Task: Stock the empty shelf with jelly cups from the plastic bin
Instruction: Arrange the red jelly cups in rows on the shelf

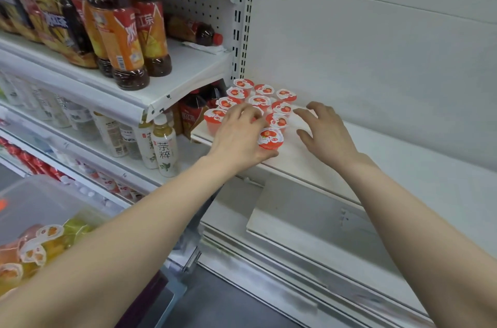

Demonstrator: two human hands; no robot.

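The jelly cups (270,138) are red, with white lids and a red fruit picture. The shelf (376,161) is plain white. The big bottles (121,37) are dark brown with orange and red labels. The small bottles (165,145) are pale with green leaves. The bin (32,201) is see-through; the jellies (40,244) in it are orange and yellow.

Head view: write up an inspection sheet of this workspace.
Surface: white shelf, mostly bare.
Job's things: red-lidded jelly cups clustered at its left end; plastic bin lower left holds orange and yellow cups.
Clutter: toppled bottle on the upper shelf.
Hands: left hand grips the front cup; right hand open, fingers spread beside the cluster.
Cables: nothing seen.
Surroundings: tea bottles on neighbouring shelves.
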